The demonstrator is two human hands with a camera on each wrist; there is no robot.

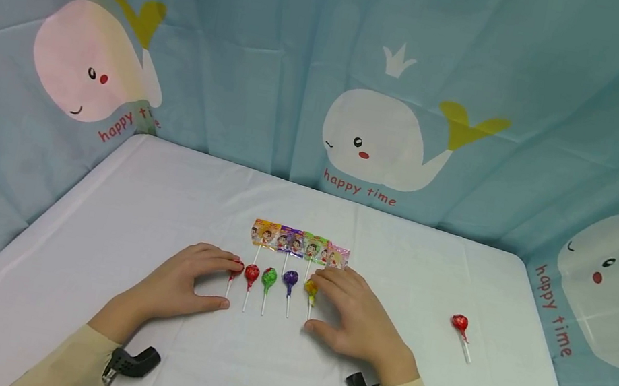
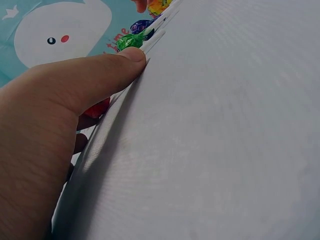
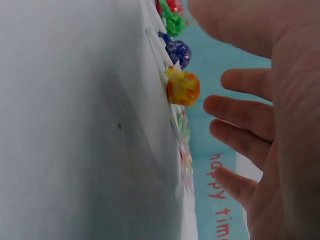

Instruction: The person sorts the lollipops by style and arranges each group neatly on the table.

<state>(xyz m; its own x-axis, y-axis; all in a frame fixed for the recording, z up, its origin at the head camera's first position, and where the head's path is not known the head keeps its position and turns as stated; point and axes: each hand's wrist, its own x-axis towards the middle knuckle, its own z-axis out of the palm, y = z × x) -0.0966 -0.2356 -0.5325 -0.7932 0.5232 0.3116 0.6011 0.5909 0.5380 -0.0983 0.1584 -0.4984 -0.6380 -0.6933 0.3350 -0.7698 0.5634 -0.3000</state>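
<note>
My left hand point(image 1: 180, 277) lies at the left end of a row of ball lollipops, its fingertips over a red lollipop point(image 1: 236, 269) and its thumb apart near the stick's end. Rightward in the row come another red lollipop point(image 1: 251, 273), a green lollipop point(image 1: 269, 277), a purple lollipop point(image 1: 290, 278) and a yellow lollipop point(image 1: 311, 289). Beside the yellow one is my right hand point(image 1: 353, 313). In the right wrist view its fingers point(image 3: 240, 112) are spread and relaxed, with a gap to the yellow candy. Whether the left fingertips touch the red candy is hard to tell.
Behind the row lie flat-wrapped lollipops in orange point(image 1: 265, 232), purple point(image 1: 291, 241), green point(image 1: 315, 247) and pink point(image 1: 338, 256) wrappers. A lone red lollipop point(image 1: 460, 323) rests farther right on the white tablecloth point(image 1: 230, 371). A blue whale-print curtain point(image 1: 240, 93) hangs behind.
</note>
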